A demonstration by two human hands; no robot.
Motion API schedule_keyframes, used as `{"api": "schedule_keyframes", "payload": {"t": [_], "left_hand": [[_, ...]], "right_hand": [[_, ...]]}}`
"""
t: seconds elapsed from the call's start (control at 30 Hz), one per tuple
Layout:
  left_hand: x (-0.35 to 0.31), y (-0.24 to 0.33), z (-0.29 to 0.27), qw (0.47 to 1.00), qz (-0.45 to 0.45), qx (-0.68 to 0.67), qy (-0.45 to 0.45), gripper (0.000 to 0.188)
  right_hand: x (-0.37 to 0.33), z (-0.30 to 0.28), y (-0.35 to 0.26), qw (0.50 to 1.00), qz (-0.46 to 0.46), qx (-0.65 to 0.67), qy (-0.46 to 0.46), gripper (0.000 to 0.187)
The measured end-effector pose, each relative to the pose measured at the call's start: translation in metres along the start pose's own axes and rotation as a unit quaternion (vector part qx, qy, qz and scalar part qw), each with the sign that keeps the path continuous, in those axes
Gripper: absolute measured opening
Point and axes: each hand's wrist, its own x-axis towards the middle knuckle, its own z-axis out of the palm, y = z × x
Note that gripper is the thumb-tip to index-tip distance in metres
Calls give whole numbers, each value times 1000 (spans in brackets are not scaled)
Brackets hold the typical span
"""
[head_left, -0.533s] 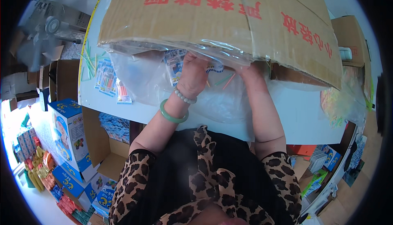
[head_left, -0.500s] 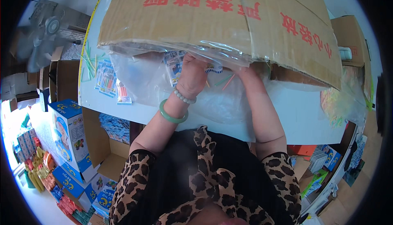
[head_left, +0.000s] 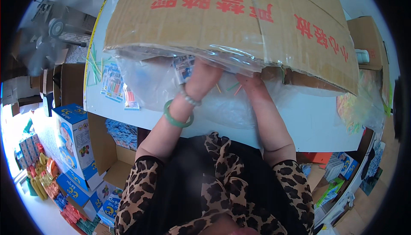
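A large cardboard box (head_left: 188,25) with red print lies on the white table, its opening toward me and lined with a clear plastic bag (head_left: 145,79). My left hand (head_left: 205,76), with a beaded bracelet and a green bangle on its wrist, reaches under the box's edge; its fingers are hidden. Beside it is a small printed packet (head_left: 183,69), blue and white. My right hand (head_left: 249,82) reaches under the same edge to the right, fingers also out of sight. Between my hands a few thin coloured sticks (head_left: 233,87) show. What either hand holds cannot be seen.
Several printed packets (head_left: 113,85) and loose green sticks (head_left: 95,67) lie on the table at the left. A bag of coloured sticks (head_left: 353,106) sits at the right edge. Below left stand an open carton (head_left: 117,166) and blue-white boxes (head_left: 72,136); a fan (head_left: 47,42) is far left.
My left hand has moved slightly right and deeper under the box edge. My right hand has shifted a little left and down, bringing the hands closer. The view has shifted slightly.
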Motion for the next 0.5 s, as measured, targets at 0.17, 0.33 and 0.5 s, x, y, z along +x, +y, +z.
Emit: {"api": "schedule_keyframes", "payload": {"t": [0.17, 0.33, 0.5], "left_hand": [[8, 25, 27, 989, -56, -135, 30, 12], [9, 25, 28, 990, -114, -71, -54, 12], [2, 11, 13, 998, -4, 49, -28, 9]], "right_hand": [[-9, 20, 14, 970, 32, 212, 112, 27], [-8, 36, 9, 970, 25, 197, 136, 21], [-7, 34, 13, 952, -10, 257, 167, 18]]}}
